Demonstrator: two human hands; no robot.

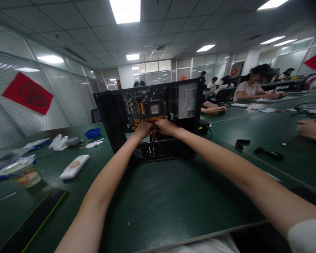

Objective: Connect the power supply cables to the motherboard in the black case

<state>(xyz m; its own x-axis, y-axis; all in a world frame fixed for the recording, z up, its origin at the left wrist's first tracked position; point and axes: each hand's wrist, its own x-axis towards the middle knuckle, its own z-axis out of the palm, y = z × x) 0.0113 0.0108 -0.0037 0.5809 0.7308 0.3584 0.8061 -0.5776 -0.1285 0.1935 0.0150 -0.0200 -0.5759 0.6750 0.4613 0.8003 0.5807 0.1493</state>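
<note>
So, one boxy black metal PC case stands open on the matte green table, motherboard showing. Both hands are inside at its lower edge: left hand and right hand side by side, fingers curled on a yellowish strip. Can't tell how tight.

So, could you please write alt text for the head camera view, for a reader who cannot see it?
Both the left hand and the right hand reach into an open computer case on a green table, at the lower edge of its motherboard. A white remote lies at left; other people sit behind.
</note>
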